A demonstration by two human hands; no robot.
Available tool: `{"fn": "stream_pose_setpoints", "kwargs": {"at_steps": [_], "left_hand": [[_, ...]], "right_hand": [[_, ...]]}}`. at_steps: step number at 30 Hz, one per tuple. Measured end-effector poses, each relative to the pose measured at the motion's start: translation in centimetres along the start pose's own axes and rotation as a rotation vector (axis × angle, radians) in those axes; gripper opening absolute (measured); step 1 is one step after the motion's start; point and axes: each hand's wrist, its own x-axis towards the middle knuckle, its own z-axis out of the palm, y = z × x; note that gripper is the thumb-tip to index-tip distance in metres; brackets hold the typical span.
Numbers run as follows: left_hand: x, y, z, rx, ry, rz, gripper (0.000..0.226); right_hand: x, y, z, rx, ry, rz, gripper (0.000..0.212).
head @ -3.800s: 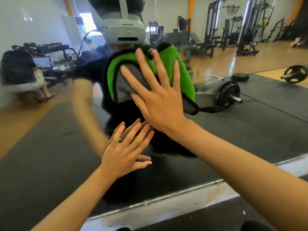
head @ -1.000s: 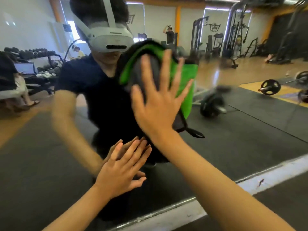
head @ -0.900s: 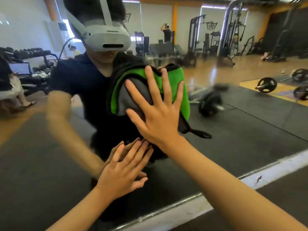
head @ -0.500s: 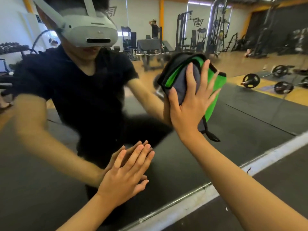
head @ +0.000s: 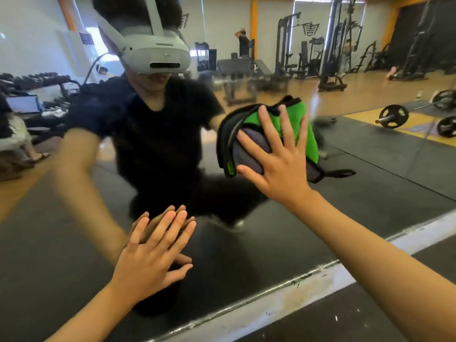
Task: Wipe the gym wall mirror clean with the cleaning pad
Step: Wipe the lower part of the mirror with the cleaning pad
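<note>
The right hand [head: 283, 166] lies flat against the large gym wall mirror [head: 370, 183], fingers straight and spread, pressing the green and grey cleaning pad with black edging [head: 299, 134] onto the glass. Nothing is curled round the pad; the grip is fully open and simply pushes it flat. The pad sits right of the middle of the mirror, at about chest height of the person's reflection, and a thin black strap [head: 339, 172] hangs out from its lower right corner.

The left hand [head: 150, 260] is lower and further left, also laid flat on the glass with straight fingers close together and the thumb out to the side, its grip open and holding nothing. Its fingertips meet their own reflection.

Along the bottom of the mirror runs a white scuffed strip [head: 283, 301], with dark rubber flooring [head: 345, 319] below it.

In the glass a person in a dark T-shirt wears a white headset [head: 158, 55]. Behind them are black weight machines [head: 330, 53], a barbell with black plates [head: 394, 116] lying on the floor at right, and a dumbbell rack [head: 37, 81] at left.
</note>
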Motion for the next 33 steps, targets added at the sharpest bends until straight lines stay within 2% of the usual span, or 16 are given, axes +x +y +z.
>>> {"fn": "stream_pose_setpoints", "kwargs": {"at_steps": [3, 5, 11, 20, 27, 33], "left_hand": [[0.1, 0.1, -0.2, -0.002, 0.004, -0.027, 0.101], [0.3, 0.3, -0.3, -0.001, -0.007, -0.045, 0.101], [1.5, 1.7, -2.8, -0.009, -0.08, -0.132, 0.091], [13.2, 3.1, -4.9, 0.017, -0.035, -0.154, 0.098], [13.6, 2.2, -2.9, 0.06, 0.041, -0.143, 0.112], [13.4, 2.3, -2.2, 0.1, 0.11, -0.126, 0.113]], "right_hand": [[-3.5, 5.2, 0.3, 0.026, 0.059, 0.342, 0.061], [-4.2, 6.2, 0.5, 0.042, 0.071, 0.468, 0.064], [-4.2, 6.3, 0.9, 0.063, 0.101, 0.414, 0.062], [-4.6, 6.7, 0.3, 0.188, 0.034, 0.426, 0.058], [-5.0, 7.0, 1.2, 0.183, 0.046, 0.39, 0.055], [-1.8, 4.1, -0.3, 0.156, 0.024, 0.464, 0.055]]}}
